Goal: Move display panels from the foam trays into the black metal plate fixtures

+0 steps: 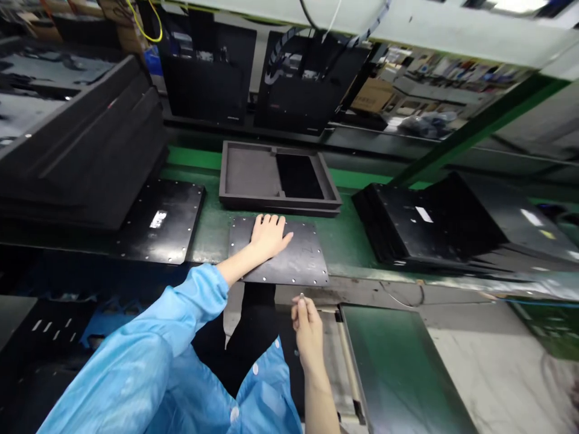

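The black plate lies flat at the middle of the frame, on the green bench, its near side at the bench's front edge. Its far side stops just short of the foam tray. A strip of green bench shows on the plate's left, and a wider stretch runs on its right as far as the pile of plates at right of the frame. The left hand rests open on the plate's upper part, palm down, fingers together and thumb out to the right, pressing on it without grasping. Below the front edge, near the plate but apart from it, the right hand is closed, thumb and finger pinching a small shiny bit too tiny to identify.

One plate is under the hand. One labelled plate lies left of centre, partly under the foam stack. One dark panel sits in the tray's right part. Two upright boards stand at upper centre. The pile at right cannot be counted.

The plate under the hand is dark, smooth and roughly rectangular, with small pale holes along its edges and faint pale marks right of the hand.
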`<act>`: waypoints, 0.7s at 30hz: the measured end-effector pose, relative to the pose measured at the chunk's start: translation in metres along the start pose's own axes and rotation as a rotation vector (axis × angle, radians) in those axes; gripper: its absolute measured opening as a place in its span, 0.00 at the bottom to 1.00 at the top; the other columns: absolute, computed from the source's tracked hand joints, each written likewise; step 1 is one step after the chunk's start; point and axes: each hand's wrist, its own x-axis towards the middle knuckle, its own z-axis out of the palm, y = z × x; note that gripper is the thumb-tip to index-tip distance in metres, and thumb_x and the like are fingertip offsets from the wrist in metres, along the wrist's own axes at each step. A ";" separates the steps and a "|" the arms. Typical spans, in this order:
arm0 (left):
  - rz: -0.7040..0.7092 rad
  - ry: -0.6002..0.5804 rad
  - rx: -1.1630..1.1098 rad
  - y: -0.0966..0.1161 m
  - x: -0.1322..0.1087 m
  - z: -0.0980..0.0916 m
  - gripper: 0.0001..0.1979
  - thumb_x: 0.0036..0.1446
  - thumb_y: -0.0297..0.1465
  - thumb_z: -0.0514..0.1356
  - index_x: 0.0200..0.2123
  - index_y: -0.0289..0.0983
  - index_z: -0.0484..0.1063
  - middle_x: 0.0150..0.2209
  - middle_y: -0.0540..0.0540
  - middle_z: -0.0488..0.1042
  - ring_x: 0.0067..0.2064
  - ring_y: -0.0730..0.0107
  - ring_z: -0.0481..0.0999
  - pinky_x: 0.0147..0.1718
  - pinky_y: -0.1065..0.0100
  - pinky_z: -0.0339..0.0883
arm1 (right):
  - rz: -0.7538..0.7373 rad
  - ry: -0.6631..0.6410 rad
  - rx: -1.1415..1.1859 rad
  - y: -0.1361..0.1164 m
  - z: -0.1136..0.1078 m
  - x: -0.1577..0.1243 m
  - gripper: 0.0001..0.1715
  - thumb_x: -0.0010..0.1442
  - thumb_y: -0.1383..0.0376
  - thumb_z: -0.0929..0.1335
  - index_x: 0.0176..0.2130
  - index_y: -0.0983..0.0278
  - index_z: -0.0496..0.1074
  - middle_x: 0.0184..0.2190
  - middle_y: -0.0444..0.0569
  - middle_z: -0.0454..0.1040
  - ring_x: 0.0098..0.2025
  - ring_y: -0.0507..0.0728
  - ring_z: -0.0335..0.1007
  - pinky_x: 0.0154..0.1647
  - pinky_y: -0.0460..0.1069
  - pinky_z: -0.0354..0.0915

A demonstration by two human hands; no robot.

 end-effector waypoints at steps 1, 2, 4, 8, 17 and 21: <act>0.003 -0.010 -0.002 0.004 0.010 0.006 0.27 0.77 0.46 0.53 0.64 0.31 0.73 0.61 0.32 0.79 0.63 0.45 0.74 0.66 0.47 0.62 | -0.013 -0.009 -0.017 -0.001 0.001 0.005 0.32 0.70 0.36 0.70 0.46 0.62 0.75 0.25 0.38 0.61 0.24 0.49 0.48 0.24 0.46 0.45; 0.006 -0.014 -0.006 0.007 0.016 0.010 0.27 0.77 0.46 0.52 0.62 0.31 0.74 0.59 0.33 0.80 0.60 0.45 0.75 0.63 0.48 0.64 | -0.021 -0.014 -0.021 -0.002 0.001 0.010 0.32 0.70 0.36 0.70 0.46 0.62 0.77 0.25 0.39 0.62 0.24 0.49 0.49 0.25 0.46 0.45; 0.018 -0.012 -0.014 0.008 0.021 0.014 0.26 0.77 0.46 0.52 0.60 0.31 0.76 0.57 0.34 0.81 0.59 0.45 0.75 0.59 0.48 0.65 | -0.019 -0.020 0.009 -0.003 0.000 0.019 0.33 0.69 0.36 0.71 0.45 0.63 0.78 0.23 0.38 0.60 0.24 0.49 0.47 0.25 0.47 0.44; 0.037 -0.007 -0.018 0.004 0.017 0.014 0.26 0.77 0.47 0.51 0.60 0.33 0.76 0.58 0.34 0.80 0.59 0.45 0.74 0.58 0.48 0.64 | 0.021 0.010 0.150 -0.004 -0.006 0.029 0.35 0.64 0.34 0.74 0.40 0.63 0.77 0.22 0.35 0.53 0.23 0.47 0.40 0.24 0.46 0.41; 0.053 0.002 0.002 0.004 0.018 0.015 0.27 0.78 0.46 0.51 0.60 0.31 0.75 0.58 0.33 0.80 0.59 0.43 0.74 0.57 0.46 0.64 | 0.089 -0.084 0.195 -0.012 -0.013 0.031 0.32 0.62 0.36 0.77 0.39 0.62 0.77 0.21 0.33 0.51 0.23 0.47 0.37 0.23 0.44 0.40; 0.059 -0.014 -0.009 0.004 0.017 0.011 0.26 0.78 0.46 0.50 0.61 0.32 0.75 0.59 0.33 0.80 0.59 0.44 0.73 0.58 0.47 0.63 | 0.135 -0.181 0.080 -0.022 -0.005 0.026 0.35 0.60 0.35 0.77 0.40 0.64 0.79 0.21 0.35 0.51 0.24 0.47 0.38 0.23 0.45 0.39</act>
